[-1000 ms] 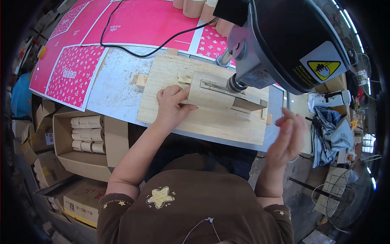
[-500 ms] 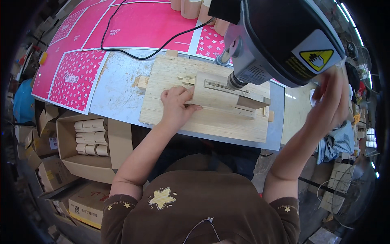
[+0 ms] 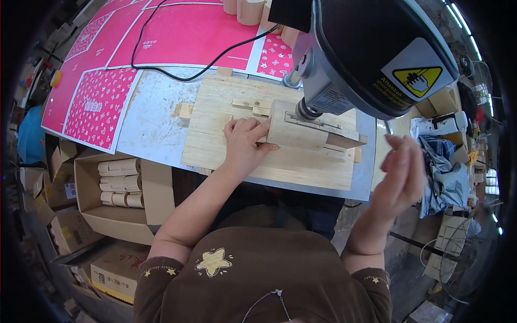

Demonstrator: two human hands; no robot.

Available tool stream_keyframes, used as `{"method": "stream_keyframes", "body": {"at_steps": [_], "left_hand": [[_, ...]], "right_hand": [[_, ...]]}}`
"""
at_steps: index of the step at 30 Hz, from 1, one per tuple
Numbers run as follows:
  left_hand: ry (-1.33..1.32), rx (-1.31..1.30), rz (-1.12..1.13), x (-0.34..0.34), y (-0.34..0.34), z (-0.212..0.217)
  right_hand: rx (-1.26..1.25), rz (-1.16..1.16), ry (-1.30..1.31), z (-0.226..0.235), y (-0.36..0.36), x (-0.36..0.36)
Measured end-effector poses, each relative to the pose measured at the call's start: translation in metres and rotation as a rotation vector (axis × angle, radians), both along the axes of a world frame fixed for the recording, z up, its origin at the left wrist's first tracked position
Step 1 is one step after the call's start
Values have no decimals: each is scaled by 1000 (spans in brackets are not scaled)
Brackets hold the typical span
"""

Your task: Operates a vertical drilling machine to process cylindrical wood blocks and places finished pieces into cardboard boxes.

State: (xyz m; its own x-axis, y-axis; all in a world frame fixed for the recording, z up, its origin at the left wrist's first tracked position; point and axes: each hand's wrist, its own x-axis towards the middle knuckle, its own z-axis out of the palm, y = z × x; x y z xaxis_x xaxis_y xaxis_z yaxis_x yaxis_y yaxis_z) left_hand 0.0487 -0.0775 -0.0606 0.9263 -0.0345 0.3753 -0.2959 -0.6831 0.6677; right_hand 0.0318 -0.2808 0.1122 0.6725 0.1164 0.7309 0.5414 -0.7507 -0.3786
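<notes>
My left hand (image 3: 243, 144) lies flat on the wooden jig board (image 3: 269, 132), and its fingers (image 3: 257, 131) press against the left end of the pale wooden block (image 3: 309, 134), which sits on the board directly under the spindle of the drill press (image 3: 371, 51). This hand is not closed around the block; it only pushes it from the side, with the fingers together. My right hand (image 3: 401, 175) is in the air to the right of the board, below the black head of the drill press, with the fingers loosely bent and nothing in them; I cannot tell if it touches a lever, because none is clear there. The board rests on the grey bench (image 3: 153, 121), and pink printed sheets (image 3: 161, 40) lie behind it with a black cable (image 3: 177, 75) across them. Left of the board, below the bench, an open carton (image 3: 116, 196) holds paper rolls. I think the main danger is my left fingertips, which are close to the spindle: if the block turns or slides when the bit bites, they could be drawn toward it. Pressing from one side only may also let the block shift, and the hole would go crooked.
</notes>
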Motion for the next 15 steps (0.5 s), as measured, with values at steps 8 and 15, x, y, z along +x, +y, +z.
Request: {"method": "stream_keyframes", "body": {"at_steps": [8, 15], "left_hand": [[11, 7, 7, 1, -2, 0], [-10, 21, 16, 0, -2, -3]], "right_hand": [[37, 108, -164, -106, -2, 27], [102, 145, -337, -52, -14, 27]]}}
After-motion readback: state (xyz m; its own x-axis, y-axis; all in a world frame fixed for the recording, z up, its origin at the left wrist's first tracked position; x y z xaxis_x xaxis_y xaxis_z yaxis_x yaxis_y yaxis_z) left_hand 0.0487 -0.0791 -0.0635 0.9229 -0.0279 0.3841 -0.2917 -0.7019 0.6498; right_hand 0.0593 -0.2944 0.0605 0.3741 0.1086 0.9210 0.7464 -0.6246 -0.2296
